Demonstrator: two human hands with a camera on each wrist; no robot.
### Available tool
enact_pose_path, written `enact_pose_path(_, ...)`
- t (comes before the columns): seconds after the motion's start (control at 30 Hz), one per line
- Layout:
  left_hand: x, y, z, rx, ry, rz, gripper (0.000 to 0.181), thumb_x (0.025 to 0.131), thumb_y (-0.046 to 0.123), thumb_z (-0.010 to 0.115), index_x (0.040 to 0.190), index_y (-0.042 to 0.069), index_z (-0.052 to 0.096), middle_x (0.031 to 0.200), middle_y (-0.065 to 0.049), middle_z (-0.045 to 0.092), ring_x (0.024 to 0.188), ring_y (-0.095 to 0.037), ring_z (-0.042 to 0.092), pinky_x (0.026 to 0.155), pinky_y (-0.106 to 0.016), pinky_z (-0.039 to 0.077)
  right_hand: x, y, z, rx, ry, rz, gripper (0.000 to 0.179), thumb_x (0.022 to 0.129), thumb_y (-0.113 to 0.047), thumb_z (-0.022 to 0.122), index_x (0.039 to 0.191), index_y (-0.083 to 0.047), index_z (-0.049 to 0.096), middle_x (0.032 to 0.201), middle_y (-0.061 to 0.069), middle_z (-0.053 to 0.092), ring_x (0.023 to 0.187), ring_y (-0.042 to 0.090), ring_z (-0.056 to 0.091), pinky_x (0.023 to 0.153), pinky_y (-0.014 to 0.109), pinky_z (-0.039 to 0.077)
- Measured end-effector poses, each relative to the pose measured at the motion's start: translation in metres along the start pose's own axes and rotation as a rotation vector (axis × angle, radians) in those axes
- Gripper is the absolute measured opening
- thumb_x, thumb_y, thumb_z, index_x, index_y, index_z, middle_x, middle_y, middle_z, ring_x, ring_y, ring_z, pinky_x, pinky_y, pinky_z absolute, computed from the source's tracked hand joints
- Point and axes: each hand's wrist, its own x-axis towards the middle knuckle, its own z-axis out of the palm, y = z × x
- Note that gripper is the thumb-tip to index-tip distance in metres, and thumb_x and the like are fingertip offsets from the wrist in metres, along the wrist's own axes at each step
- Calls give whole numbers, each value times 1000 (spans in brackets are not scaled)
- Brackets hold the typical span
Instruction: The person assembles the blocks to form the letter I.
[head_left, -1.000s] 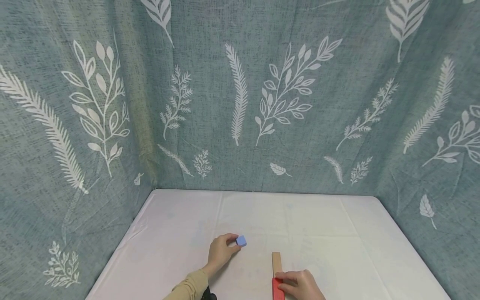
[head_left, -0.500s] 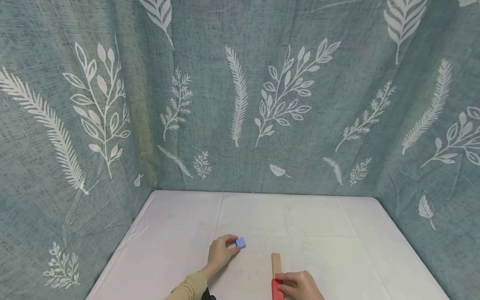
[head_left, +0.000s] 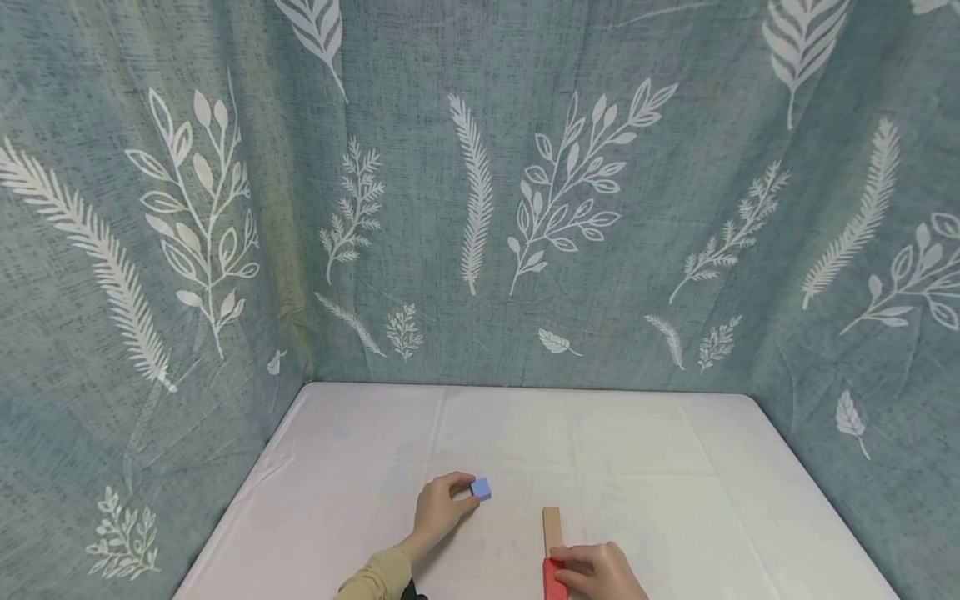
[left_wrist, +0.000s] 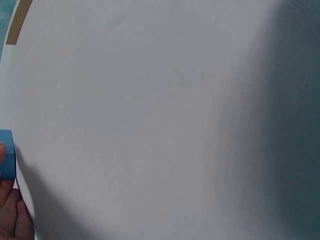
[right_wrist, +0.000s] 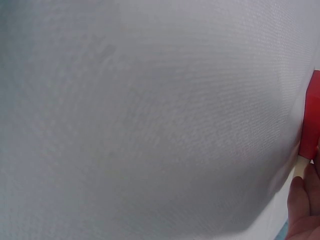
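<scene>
White cloth (head_left: 637,467) covering table, leaf-printed teal curtain (head_left: 600,317) hanging behind and beside. Left hand (head_left: 438,507) pinching small blue cube (head_left: 482,490), left of tan wooden strip (head_left: 552,530); right hand (head_left: 602,570) pinching red block (head_left: 553,584) in line with strip, perhaps overlapping it.

A blue-green curtain (head_left: 423,208) hangs in front of me and on both sides, printed with white leaves (head_left: 553,341) and ferns (head_left: 478,192). It drops behind the far edge of my worktop (head_left: 637,467), whose white cloth (head_left: 360,433) is faintly creased under soft light. In my left wrist view, a blurred teal patch (left_wrist: 302,135) at the right may be curtain.
</scene>
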Motion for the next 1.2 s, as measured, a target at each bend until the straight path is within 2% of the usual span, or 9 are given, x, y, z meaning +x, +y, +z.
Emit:
enact_pose_path(0.2,0,-4,-3,-53,-33,32,29,72,8,77,99,0,70,102,-17,71,97,-33,68,86,-41,57,-1,0,0,-8,-3,-11,31,83,-22,71,105,0,71,103,20,71,92,10,69,70,20,59)
enact_pose_path(0.37,-1,-6,-5,-104,-35,14,30,72,5,77,100,-3,68,103,-20,70,98,-34,68,85,-37,57,0,-1,1,10,-6,18,32,83,-22,71,105,0,71,103,19,71,92,10,70,70,20,60)
enact_pose_path(0.53,-1,-7,-5,-129,-19,0,31,73,6,76,102,-2,68,106,-20,70,101,-35,67,86,-37,57,-1,-3,1,13,-3,6,31,83,-20,72,105,2,71,103,19,71,91,13,71,70,22,60)
enact_pose_path(0.67,0,-4,-7,-172,-4,1,31,75,7,76,104,-2,68,107,-19,69,104,-36,65,89,-39,56,-1,-2,1,13,-3,5,31,83,-20,71,105,2,71,103,20,71,91,8,69,70,20,59)
enact_pose_path(0.93,9,5,-14,-221,35,37,28,77,4,75,103,-3,68,106,-19,70,102,-34,65,90,-36,55,1,-2,0,-54,8,-20,31,83,-23,71,106,-2,72,102,15,72,92,10,69,72,21,59)
enact_pose_path(1.2,18,17,-25,-220,22,74,27,79,5,74,105,-3,68,108,-19,69,103,-35,65,92,-38,54,1,-2,-1,-92,13,-30,31,83,-26,71,105,-4,73,103,13,72,93,9,69,74,20,59)
